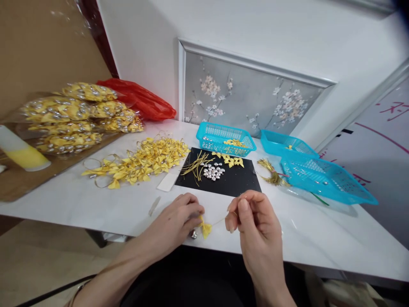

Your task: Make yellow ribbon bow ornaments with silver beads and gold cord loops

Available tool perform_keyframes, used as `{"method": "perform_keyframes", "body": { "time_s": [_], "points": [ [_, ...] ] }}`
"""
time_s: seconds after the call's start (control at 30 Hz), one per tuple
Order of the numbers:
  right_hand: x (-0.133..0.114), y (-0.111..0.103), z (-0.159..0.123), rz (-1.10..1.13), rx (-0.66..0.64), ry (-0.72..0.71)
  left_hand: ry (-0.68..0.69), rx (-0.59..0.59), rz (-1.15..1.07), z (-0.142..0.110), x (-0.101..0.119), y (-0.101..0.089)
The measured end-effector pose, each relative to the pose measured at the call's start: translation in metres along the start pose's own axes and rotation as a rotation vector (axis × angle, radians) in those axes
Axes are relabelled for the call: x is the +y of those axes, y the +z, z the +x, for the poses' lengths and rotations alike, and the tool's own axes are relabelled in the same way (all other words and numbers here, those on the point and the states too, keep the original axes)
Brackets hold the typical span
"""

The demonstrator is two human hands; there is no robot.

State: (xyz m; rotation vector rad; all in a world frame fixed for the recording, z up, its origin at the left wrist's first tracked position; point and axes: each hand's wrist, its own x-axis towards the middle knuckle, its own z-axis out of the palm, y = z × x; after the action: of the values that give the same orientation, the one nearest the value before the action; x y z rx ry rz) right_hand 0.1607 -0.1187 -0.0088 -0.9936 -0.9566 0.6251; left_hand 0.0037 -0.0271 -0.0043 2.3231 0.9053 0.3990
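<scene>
My left hand [183,215] is closed on a small yellow flower-like ornament [206,229] near the table's front edge. Silver beads [193,234] show just under its fingers. From the yellow piece a thin gold cord [220,220] runs to my right hand [255,221], which pinches it between thumb and fingers. Beyond the hands lies a black mat [234,181] bearing a heap of silver beads [213,171], loose gold cords [194,165] and yellow petal pieces [230,160].
A pile of yellow ornaments [150,160] spreads to the left, before bagged ornaments [64,115] and a red plastic bag [140,102]. Blue baskets [226,132] stand at the back and right, near a gold cord bundle [273,174]. A white strip [168,182] touches the mat.
</scene>
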Motion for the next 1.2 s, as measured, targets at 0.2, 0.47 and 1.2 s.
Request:
{"method": "perform_keyframes", "body": {
  "time_s": [0.2, 0.47, 1.2],
  "points": [
    [-0.009, 0.0, 0.001, 0.054, -0.021, -0.02, 0.022, -0.061, -0.046, 0.001, 0.001, -0.001],
    [-0.037, 0.009, 0.0, 0.134, -0.071, -0.124, -0.029, 0.022, -0.358, -0.005, 0.007, -0.002],
    [-0.076, 0.007, -0.004, -0.102, 0.033, -0.455, -0.039, 0.089, -0.701, -0.017, 0.017, -0.01]
  ]
}}
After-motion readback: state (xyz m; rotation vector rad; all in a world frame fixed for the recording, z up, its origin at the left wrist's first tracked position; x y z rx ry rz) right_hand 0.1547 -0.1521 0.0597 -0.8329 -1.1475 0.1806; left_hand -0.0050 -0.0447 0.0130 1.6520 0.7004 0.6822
